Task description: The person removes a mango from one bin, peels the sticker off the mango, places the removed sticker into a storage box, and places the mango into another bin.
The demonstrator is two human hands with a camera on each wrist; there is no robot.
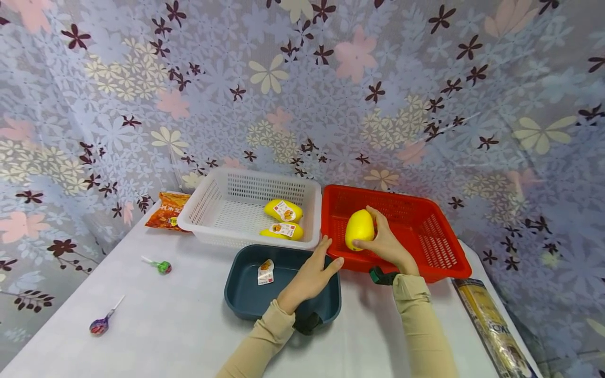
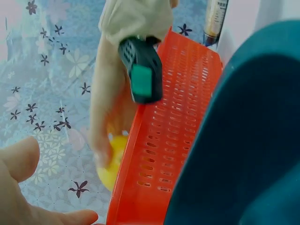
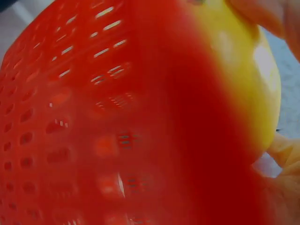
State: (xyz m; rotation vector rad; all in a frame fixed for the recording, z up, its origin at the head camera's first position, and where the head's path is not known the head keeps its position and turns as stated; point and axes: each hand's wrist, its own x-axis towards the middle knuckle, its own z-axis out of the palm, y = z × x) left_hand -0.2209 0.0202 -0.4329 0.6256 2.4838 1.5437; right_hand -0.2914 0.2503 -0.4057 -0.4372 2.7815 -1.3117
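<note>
In the head view my right hand (image 1: 389, 242) grips a smooth yellow mango (image 1: 360, 230), thumb on one side and fingers on the other, at the left part of the red basket (image 1: 397, 197). The right wrist view shows the same mango (image 3: 253, 84) beyond the basket's blurred wall. My left hand (image 1: 309, 275) is spread with straight fingers over the right side of the dark blue tub (image 1: 241, 310), its fingertips by the red basket's near left corner. A label with a picture (image 1: 266, 272) is inside the tub. Whether the left fingertips touch the basket, I cannot tell.
Two labelled yellow mangoes (image 1: 282, 210) lie in the white basket (image 1: 203, 226). An orange snack bag (image 1: 166, 212) is left of it. Two lollipops, one green (image 1: 164, 268), one purple (image 1: 99, 326), lie at the left. A long golden packet (image 1: 493, 328) lies at the right edge.
</note>
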